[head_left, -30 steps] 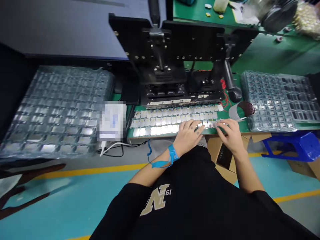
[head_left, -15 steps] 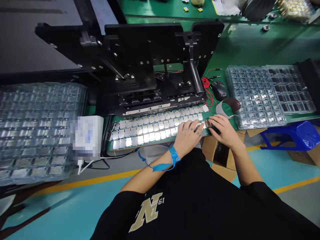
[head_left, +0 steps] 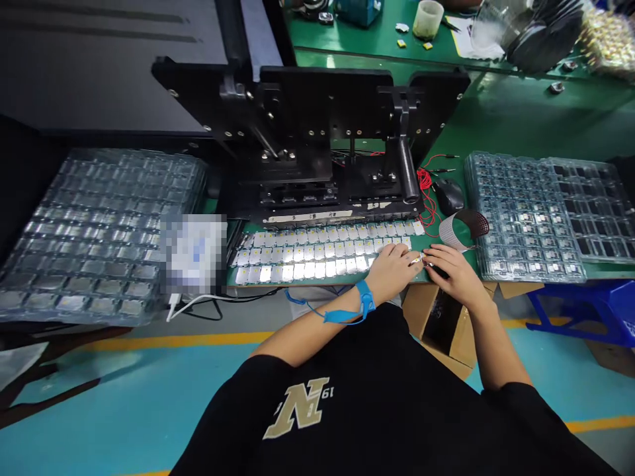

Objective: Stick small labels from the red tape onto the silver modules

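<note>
green table [head_left: 481, 129]: silver plates [head_left: 322, 251], in rows near the front edge. black machine [head_left: 317, 145], close behind the rows; its handle [head_left: 407, 172] leaned to the right. red wires [head_left: 425, 182], black mouse [head_left: 450, 197] and curled mesh strip [head_left: 449, 231], between machine and right tray stack [head_left: 526, 218]. white box [head_left: 211, 246], beside left tray stack [head_left: 114, 231]. small bright piece [head_left: 417, 260], at the rows' right end, between both hands. left hand [head_left: 391, 274], right hand [head_left: 454, 274]: fingers bent, each grip narrow, fingertips near the piece; which held it could not be told.
</note>
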Motion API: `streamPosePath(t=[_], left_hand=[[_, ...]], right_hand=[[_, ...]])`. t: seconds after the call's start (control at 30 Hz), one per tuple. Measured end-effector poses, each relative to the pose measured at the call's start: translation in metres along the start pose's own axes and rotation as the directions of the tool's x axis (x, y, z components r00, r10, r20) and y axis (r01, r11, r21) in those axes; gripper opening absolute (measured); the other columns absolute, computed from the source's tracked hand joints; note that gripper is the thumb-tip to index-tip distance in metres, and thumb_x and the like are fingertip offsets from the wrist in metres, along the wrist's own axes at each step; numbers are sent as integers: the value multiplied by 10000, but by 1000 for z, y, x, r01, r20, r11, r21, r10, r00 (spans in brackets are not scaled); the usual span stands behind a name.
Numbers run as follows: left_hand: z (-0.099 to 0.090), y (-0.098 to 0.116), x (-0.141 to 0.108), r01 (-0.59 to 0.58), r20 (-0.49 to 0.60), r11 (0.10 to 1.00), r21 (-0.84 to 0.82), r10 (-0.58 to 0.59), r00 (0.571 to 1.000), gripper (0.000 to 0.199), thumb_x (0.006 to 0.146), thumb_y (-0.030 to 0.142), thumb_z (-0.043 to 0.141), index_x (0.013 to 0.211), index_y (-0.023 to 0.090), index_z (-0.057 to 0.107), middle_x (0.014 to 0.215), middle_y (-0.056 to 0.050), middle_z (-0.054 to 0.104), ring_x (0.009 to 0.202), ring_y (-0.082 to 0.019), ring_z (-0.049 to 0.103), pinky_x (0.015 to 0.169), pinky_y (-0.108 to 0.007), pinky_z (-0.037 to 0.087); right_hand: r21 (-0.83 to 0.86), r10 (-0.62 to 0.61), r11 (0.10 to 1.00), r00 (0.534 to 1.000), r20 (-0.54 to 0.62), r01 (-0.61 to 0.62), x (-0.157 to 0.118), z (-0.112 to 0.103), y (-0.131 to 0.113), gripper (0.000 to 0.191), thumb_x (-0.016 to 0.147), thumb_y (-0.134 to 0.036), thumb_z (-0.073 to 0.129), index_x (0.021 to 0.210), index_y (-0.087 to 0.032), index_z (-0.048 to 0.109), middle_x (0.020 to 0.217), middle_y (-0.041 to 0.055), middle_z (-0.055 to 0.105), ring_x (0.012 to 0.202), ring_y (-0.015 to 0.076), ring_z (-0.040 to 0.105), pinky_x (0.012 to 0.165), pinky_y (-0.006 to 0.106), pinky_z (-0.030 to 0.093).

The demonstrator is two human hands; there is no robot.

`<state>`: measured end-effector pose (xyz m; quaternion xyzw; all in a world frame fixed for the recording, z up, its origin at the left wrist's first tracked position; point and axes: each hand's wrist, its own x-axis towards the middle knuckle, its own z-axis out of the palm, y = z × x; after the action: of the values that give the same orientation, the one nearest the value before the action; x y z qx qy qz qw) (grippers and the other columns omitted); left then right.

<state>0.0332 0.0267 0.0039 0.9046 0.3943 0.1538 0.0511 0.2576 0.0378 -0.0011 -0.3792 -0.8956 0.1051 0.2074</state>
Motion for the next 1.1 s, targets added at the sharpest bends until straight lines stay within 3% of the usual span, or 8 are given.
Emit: streamPosePath(t=[0.17,0.27,0.4,0.53,0.6,0.7,0.8,1.1], left_hand=[[0,0,4,-24,-55,999,-33,23,998,229,1005,320,481,1150,218,625,1159,-55,643,1053,-236,538,897,-382,379],[-12,-10,-3,22,-118,997,-70,-30,993,263,1011,385,466,1176,249,619,1202,-41,633,1050,-216,539,902,-365,389],[-49,-59,-30,178,-221,979,-104,-197,955,281,1027,382,421,1165,244,623,1213,-54,636,1068,-211,540,928,-384,393],[-87,-124,-61,455,-344,887,-82,-453,822,279,1014,367,442,1170,233,630,1226,-87,639,1126,-265,531,947,-450,376],[-96,-147,-69,515,-335,857,-36,-496,801,291,1001,373,467,1196,232,631,1220,-91,650,1113,-289,545,945,-464,375],[-96,-164,-71,519,-292,855,-21,-501,815,301,1001,372,462,1180,213,645,1195,-96,669,1109,-302,572,942,-458,383],[-94,-172,-68,498,-276,866,-45,-490,827,292,1007,365,451,1133,212,665,1131,-81,706,1079,-277,612,932,-420,404],[-94,-185,-69,411,-243,905,-111,-426,872,288,1006,333,468,1136,236,706,1172,-32,732,1148,-221,650,998,-383,416]], right_hand=[[6,30,1000,995,-92,-29,5,-1,-8,317,859,-186,646,1174,-178,610,1150,94,678,1071,212,650,954,420,570],[17,76,997,979,-189,-74,13,-4,-18,292,854,-165,644,1144,-173,613,1105,98,682,1028,204,665,910,393,578],[39,47,999,953,-300,-37,53,-1,-42,256,862,-165,631,1117,-184,626,1108,93,687,1033,190,669,928,368,571],[44,-103,992,959,-265,119,129,21,-72,243,897,-249,609,1134,-218,655,1206,58,682,1112,167,651,1005,338,546],[25,-134,989,967,-218,143,170,35,-82,237,938,-273,544,1117,-188,675,1208,80,681,1125,176,640,1015,353,531],[8,-122,992,978,-169,125,218,50,-84,277,963,-262,482,1118,-150,683,1214,109,673,1125,201,627,1013,384,509],[-2,-124,992,986,-114,125,240,55,-76,261,949,-230,488,1058,-129,703,1131,111,698,1048,226,642,942,397,515],[-1,-147,989,989,-9,147,239,52,-69,266,958,-256,495,1076,-155,711,1164,81,695,1083,232,623,941,404,456]])
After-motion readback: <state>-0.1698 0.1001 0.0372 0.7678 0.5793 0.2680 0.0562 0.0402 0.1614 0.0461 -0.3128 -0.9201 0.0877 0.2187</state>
